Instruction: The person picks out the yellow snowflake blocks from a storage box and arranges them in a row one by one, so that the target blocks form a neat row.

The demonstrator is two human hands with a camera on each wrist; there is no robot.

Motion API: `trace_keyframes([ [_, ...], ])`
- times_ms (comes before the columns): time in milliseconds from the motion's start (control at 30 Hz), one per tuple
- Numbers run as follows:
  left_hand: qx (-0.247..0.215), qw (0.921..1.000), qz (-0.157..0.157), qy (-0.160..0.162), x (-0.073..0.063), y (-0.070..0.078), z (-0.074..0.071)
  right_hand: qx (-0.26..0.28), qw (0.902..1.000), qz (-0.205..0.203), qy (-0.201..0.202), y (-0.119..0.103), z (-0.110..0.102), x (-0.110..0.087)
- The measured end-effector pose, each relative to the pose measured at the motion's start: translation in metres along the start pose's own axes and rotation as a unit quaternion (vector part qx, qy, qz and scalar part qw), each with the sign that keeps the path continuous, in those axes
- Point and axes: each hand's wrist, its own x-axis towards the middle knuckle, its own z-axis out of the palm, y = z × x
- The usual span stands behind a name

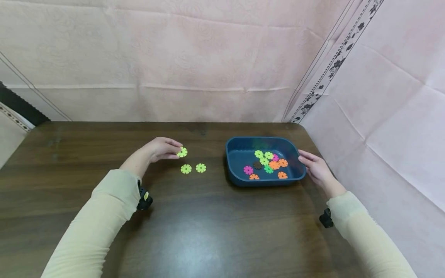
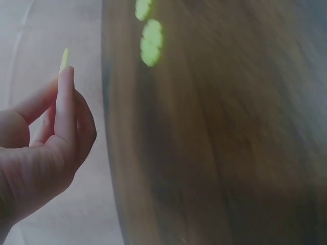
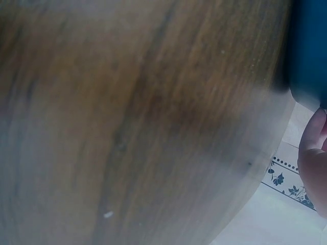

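Note:
In the head view, my left hand (image 1: 161, 150) pinches a yellow-green notched plastic disc (image 1: 182, 152) between thumb and fingers. The left wrist view shows that disc (image 2: 64, 58) edge-on, rising from the fingertips. Close by on the table lie two similar discs, one on the left (image 1: 185, 168) and one on the right (image 1: 201, 167). A dark blue plastic basin (image 1: 231, 170) stands to the right, with my right hand (image 1: 315, 168) gripping its right rim. Inside it are several notched discs: yellow-green (image 1: 264, 161), orange (image 1: 274, 165), pink (image 1: 248, 170), green (image 1: 268, 169) and a dark one (image 1: 257, 165).
Both hands are over a brown wooden table (image 1: 194, 216). Pale patterned cloth (image 1: 194, 61) hangs along the far edge, and another cloth (image 1: 393, 116) with a floral border covers the right side. A black camera (image 1: 144, 197) is strapped at the left wrist.

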Motion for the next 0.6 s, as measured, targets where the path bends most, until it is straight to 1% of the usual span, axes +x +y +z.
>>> trace_keyframes([
  [200, -0.005, 0.9998, -0.01, -0.014, -0.008, -0.017, -0.011, -0.025, 0.9996, 0.009, 0.004, -0.001, 0.001, -0.001],
  [333, 0.003, 0.9996, -0.024, -0.018, -0.011, -0.026, -0.015, -0.027, 0.9996, 0.01, 0.004, 0.0, 0.001, -0.001],
  [433, 0.02, 0.9993, -0.031, -0.009, -0.013, -0.031, -0.014, -0.016, 0.9998, 0.009, 0.002, 0.0, 0.0, -0.001],
  [500, 0.036, 0.9989, -0.029, 0.0, -0.013, -0.034, -0.012, -0.01, 0.9999, 0.006, -0.001, 0.0, 0.0, 0.0],
  [600, 0.078, 0.9965, -0.018, 0.024, -0.013, -0.037, -0.009, 0.0, 1.0, 0.004, -0.005, -0.001, 0.0, 0.0],
])
